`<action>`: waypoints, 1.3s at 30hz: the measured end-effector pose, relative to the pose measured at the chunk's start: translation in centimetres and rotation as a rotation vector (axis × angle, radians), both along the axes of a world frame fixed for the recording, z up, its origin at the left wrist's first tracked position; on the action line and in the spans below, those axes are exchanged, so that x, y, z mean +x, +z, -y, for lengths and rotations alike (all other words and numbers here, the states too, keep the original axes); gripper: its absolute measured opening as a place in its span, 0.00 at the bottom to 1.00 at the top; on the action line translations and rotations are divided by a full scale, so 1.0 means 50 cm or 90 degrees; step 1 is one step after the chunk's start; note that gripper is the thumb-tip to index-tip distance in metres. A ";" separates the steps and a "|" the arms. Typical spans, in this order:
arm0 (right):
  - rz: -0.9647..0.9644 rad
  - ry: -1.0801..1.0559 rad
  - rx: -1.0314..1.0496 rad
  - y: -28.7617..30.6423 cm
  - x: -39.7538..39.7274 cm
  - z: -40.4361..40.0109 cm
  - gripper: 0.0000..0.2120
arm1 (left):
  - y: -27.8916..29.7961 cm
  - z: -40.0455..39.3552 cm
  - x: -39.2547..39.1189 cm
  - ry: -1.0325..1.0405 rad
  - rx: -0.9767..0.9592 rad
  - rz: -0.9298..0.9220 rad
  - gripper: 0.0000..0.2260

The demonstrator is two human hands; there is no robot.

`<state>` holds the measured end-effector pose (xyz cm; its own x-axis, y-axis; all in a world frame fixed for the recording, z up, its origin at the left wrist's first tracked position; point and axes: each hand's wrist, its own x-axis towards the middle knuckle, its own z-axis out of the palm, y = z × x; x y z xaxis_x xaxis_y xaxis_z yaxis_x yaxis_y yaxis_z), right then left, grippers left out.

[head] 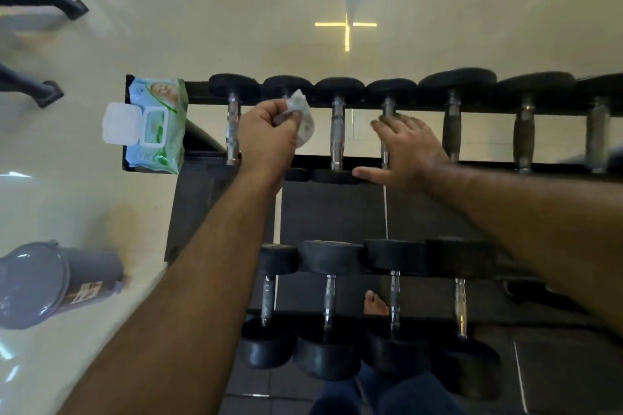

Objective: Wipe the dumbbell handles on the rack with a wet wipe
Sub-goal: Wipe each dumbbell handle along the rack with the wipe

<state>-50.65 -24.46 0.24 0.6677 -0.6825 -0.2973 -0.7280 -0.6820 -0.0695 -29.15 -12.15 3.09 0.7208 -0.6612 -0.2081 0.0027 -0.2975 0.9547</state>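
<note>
A black two-tier rack (421, 108) holds rows of black dumbbells with chrome handles. My left hand (266, 135) pinches a crumpled white wet wipe (303, 118) over the second dumbbell from the left on the top tier, hiding its handle. Left of that hand, the first chrome handle (232, 131) shows bare. My right hand (408, 152) lies flat with straight fingers on the fourth dumbbell's handle (387, 108), the thumb reaching toward the third dumbbell's near head (333, 175). The third handle (337, 135) stands uncovered between my hands.
A wet wipe pack (155, 125) with its white lid flipped open lies on the rack's left end. Larger dumbbells (524, 131) fill the top tier to the right. The lower tier (328, 300) carries several more. A grey bin (43, 283) sits on the floor at left. My bare foot (374, 305) shows below.
</note>
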 end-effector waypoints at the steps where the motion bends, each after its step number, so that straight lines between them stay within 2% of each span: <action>1: -0.032 0.005 0.021 0.000 -0.028 0.015 0.58 | -0.010 0.012 -0.008 -0.004 0.005 0.022 0.02; 3: -0.108 0.086 0.058 -0.008 -0.072 0.033 0.65 | -0.031 0.036 -0.021 -0.022 0.006 0.100 0.05; 5: -0.153 0.173 0.077 -0.017 -0.093 0.038 0.66 | -0.058 0.062 -0.029 -0.039 0.020 0.194 0.06; 8: -0.130 0.209 0.070 -0.030 -0.097 0.040 0.64 | -0.098 0.111 -0.049 -0.044 0.023 0.292 0.07; 13: -0.112 0.200 0.079 -0.036 -0.089 0.042 0.57 | -0.149 0.185 -0.087 -0.139 0.037 0.460 0.09; 16: -0.108 0.193 0.089 -0.034 -0.089 0.044 0.56 | -0.160 0.196 -0.085 -0.236 0.066 0.617 0.07; 18: -0.108 0.192 0.092 -0.034 -0.089 0.044 0.56 | -0.152 0.187 -0.066 -0.388 0.103 0.704 0.07; 21: -0.097 0.192 0.101 -0.041 -0.091 0.045 0.58 | -0.130 0.148 -0.039 -0.718 0.203 0.685 0.09; 22: -0.089 0.196 0.099 -0.044 -0.093 0.046 0.58 | -0.125 0.137 -0.031 -0.789 0.240 0.681 0.11; 24: -0.076 0.206 0.090 -0.049 -0.098 0.048 0.59 | -0.118 0.129 -0.022 -0.769 0.214 0.727 0.14; 27: -0.075 0.211 0.084 -0.053 -0.101 0.049 0.60 | -0.115 0.155 -0.011 -0.532 0.094 0.852 0.14; 29: -0.078 0.210 0.080 -0.057 -0.100 0.049 0.61 | -0.120 0.177 -0.015 -0.502 0.078 0.930 0.14; 33: -0.089 0.210 0.074 -0.055 -0.099 0.049 0.62 | -0.144 0.165 -0.030 -0.666 0.068 0.940 0.14; 37: -0.086 0.208 0.083 -0.047 -0.099 0.047 0.62 | -0.122 0.125 -0.002 -0.882 0.131 0.854 0.23; 39: -0.082 0.209 0.082 -0.044 -0.100 0.046 0.63 | -0.108 0.114 0.018 -0.893 0.105 0.879 0.24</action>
